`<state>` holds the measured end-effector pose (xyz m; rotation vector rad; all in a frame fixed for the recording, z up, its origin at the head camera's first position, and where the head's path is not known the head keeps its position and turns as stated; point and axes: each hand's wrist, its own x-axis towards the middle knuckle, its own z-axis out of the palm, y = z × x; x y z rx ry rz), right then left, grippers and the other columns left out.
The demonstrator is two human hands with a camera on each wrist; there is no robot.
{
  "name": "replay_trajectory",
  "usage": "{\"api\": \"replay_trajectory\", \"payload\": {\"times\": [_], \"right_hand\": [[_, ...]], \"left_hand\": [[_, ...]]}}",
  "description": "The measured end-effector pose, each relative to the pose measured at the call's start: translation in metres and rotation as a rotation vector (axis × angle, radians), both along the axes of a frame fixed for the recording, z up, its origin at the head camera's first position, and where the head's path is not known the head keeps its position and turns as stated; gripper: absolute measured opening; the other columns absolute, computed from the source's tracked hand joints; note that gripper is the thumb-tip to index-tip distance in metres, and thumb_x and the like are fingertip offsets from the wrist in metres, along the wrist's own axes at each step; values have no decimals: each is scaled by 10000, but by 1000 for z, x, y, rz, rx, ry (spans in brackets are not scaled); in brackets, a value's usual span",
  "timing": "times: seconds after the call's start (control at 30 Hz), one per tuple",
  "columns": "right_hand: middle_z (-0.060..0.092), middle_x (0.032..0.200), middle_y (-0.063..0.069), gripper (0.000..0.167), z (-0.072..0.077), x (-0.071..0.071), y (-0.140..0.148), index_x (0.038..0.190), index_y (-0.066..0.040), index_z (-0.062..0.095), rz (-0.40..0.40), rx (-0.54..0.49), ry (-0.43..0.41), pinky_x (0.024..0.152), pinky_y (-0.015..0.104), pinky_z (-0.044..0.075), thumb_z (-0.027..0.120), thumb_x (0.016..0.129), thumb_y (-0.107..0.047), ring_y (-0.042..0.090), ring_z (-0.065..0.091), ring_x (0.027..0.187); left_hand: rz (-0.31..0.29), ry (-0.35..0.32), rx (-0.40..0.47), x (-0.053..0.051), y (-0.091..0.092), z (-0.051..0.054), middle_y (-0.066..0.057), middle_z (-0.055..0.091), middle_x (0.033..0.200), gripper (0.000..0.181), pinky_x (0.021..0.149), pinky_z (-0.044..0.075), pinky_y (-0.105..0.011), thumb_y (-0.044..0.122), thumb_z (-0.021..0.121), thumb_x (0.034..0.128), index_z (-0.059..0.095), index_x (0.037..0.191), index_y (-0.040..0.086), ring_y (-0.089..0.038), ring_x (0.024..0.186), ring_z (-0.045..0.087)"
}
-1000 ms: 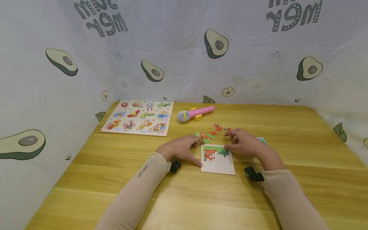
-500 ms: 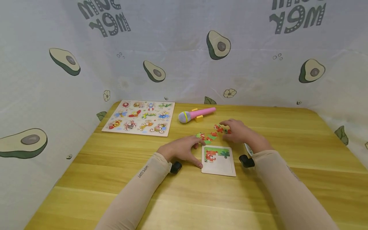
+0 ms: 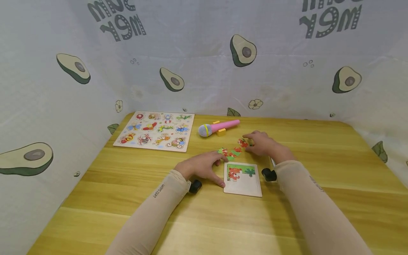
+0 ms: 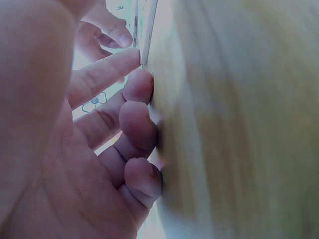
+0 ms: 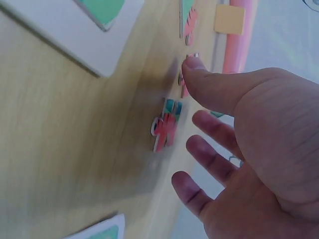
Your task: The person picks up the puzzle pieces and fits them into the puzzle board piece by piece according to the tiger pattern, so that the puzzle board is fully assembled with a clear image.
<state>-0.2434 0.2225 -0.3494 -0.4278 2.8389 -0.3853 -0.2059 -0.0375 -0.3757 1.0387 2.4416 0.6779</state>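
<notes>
My left hand (image 3: 204, 165) rests at the left side of a small square puzzle board (image 3: 242, 187), thumb and index finger spread along it. In the left wrist view, its index finger touches the board's edge (image 4: 148, 32) and the other fingers bend toward the table. Several tiger pieces sit in the board's upper part. Beyond it my right hand (image 3: 262, 143) is over loose pieces, thumb and index finger apart around a red puzzle piece (image 3: 243, 142). Another red and green puzzle piece (image 5: 166, 127) lies below its fingers in the right wrist view; the index finger is hidden there.
More loose green and red puzzle pieces (image 3: 229, 153) lie behind the board. A pink toy microphone (image 3: 223, 125) lies farther back, and an insect peg board (image 3: 154, 131) at the back left. A card-like corner (image 5: 99, 230) shows in the right wrist view.
My right hand has moved from the board's upper right corner, away and left, over the loose pieces. My left hand stays at the board. The view has shifted slightly.
</notes>
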Motion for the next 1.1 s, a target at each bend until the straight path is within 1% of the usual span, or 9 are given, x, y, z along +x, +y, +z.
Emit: {"api": "replay_trajectory", "payload": {"times": [0.1, 0.27, 0.43, 0.77, 0.87, 0.97, 1.1], "right_hand": [[377, 1461, 335, 551, -4, -1, -1, 1482, 6, 460, -6, 9, -2, 1037, 690, 308, 634, 1003, -203, 542, 347, 1305], [373, 1453, 321, 526, -6, -1, -1, 1476, 6, 468, -23, 0, -14, 1024, 728, 279, 600, 1018, -215, 541, 329, 1303], [382, 1445, 309, 495, -7, 0, -2, 1448, -4, 507, -33, -5, -14, 1013, 745, 263, 604, 1018, -231, 542, 319, 1297], [417, 1430, 301, 416, -7, 0, -4, 1365, -27, 586, -52, -13, -1, 1002, 754, 249, 631, 1006, -232, 535, 319, 1293], [479, 1376, 276, 397, -7, 0, -4, 1335, -22, 599, -52, -24, 7, 999, 745, 258, 650, 995, -221, 513, 354, 1270], [563, 1291, 230, 388, -6, -1, -4, 1311, -8, 600, -55, -45, 20, 1002, 711, 288, 670, 982, -202, 463, 429, 1230], [649, 1160, 175, 380, -6, -3, -4, 1275, 3, 599, -74, -74, 28, 996, 661, 312, 703, 962, -187, 384, 548, 1115]], "left_hand": [[3, 0, -5, 0, 1, 0, 20, 509, 1079, 825, 847, 430, -277, 525, 876, 732, 548, 1406, 182, -140, 969, 502], [-2, 11, -4, 0, 2, 0, 18, 510, 1079, 829, 855, 425, -278, 521, 878, 733, 544, 1412, 182, -141, 976, 500], [-9, 11, 1, -1, 2, -1, 22, 509, 1079, 825, 862, 422, -271, 515, 878, 736, 543, 1411, 180, -133, 983, 495], [2, -1, 0, -1, 1, -2, 20, 505, 1077, 820, 853, 425, -271, 517, 881, 732, 546, 1404, 187, -135, 975, 497], [3, -4, -1, 0, 1, -2, 22, 507, 1079, 825, 855, 425, -272, 521, 882, 728, 549, 1404, 186, -135, 979, 496], [3, -5, 0, 0, 1, -1, 24, 506, 1081, 830, 855, 425, -272, 525, 881, 726, 548, 1406, 185, -134, 980, 496], [2, -2, 4, -1, 1, -2, 26, 505, 1079, 826, 855, 426, -270, 527, 880, 726, 548, 1401, 185, -131, 977, 498]]}}
